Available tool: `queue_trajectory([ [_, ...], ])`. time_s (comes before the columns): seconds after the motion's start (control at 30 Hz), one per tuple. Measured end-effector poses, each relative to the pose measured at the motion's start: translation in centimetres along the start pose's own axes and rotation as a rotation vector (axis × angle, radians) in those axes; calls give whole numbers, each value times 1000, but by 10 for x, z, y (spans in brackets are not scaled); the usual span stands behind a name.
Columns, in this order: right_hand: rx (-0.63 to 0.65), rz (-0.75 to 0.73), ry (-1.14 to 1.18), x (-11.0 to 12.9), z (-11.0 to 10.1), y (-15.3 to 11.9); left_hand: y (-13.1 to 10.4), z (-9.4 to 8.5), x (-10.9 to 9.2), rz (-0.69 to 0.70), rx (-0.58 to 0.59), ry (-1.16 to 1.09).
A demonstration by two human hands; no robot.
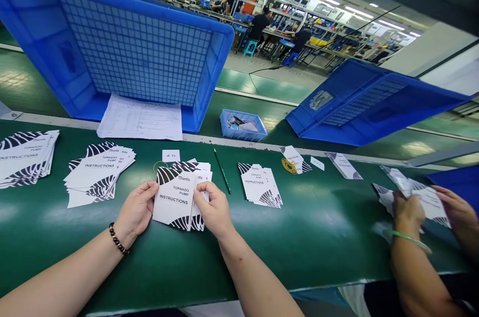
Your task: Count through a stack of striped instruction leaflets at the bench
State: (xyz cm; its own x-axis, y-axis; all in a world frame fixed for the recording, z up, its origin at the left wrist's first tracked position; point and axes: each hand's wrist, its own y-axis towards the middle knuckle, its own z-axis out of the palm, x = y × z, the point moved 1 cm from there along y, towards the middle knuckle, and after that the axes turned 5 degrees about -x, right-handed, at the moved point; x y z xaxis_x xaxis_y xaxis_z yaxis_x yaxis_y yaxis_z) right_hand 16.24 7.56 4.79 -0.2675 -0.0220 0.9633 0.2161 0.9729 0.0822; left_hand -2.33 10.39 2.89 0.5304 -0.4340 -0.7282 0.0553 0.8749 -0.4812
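Several white instruction booklets (174, 203) with black stripes, marked "Tornado Pump Instructions", are held up between my two hands. My left hand (139, 206) is closed on their left edge, thumb on the front cover. My right hand (213, 208) pinches the right side, where more booklets fan out behind the front one. Farther left lie a fanned pile of booklets (98, 171) and another pile (27, 158) at the edge of view. A smaller stack (260, 184) rests to the right. Behind my hands are a small white card (171, 156) and a green pencil (223, 172).
A big blue crate (142, 47) stands tilted at the back left with printed sheets (140, 120) against it. A small blue basket (243, 126), yellow rubber bands (289, 166) and a second crate (359, 102) are farther right. A co-worker's hands (409, 209) handle booklets at the right.
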Motion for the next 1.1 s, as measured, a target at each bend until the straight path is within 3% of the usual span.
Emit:
queue_trajectory([
  [0.17, -55, -4, 49, -7, -1, 1, 3, -1, -3, 61, -78, -44],
  [0.37, -49, 12, 197, -6, 4, -2, 2, -1, -2, 51, -83, -50],
  [0.53, -8, -57, 72, -1, 0, -1, 1, -2, 0, 13, -57, -36],
  [1.1, -28, -37, 20, 0, 0, 2, -2, 1, -1, -18, 16, -47],
])
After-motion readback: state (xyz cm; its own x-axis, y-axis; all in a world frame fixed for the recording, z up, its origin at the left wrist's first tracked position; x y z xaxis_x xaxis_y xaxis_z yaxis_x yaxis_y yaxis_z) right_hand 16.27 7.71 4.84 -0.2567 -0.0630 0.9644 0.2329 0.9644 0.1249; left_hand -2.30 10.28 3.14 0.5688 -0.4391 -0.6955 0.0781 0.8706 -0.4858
